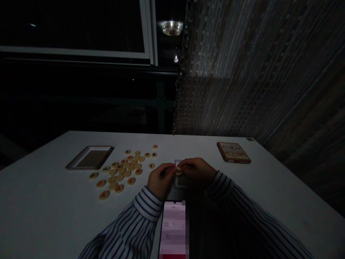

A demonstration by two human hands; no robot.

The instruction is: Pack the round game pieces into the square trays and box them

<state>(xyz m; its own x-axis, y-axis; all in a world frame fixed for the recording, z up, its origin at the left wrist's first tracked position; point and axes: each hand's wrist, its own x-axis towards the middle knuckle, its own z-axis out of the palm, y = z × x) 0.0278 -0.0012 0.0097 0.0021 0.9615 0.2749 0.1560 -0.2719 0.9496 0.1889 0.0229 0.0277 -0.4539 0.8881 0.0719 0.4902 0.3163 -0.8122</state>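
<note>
My left hand and my right hand meet near the middle of the table, fingers closed. Between their fingertips is a round wooden Chinese chess piece with a dark character facing up. Under the hands lies a pale-edged rectangular thing, mostly hidden, perhaps a small box or tray. To the left spreads a loose group of similar chess pieces, some blank side up, others showing red or black characters. A single black-marked piece lies closest to my left hand.
An open shallow box rests at the left of the white table. On the right is a printed box. A lit phone lies in front, between my forearms. Behind the table hang string curtains beside a dark window. Light is dim.
</note>
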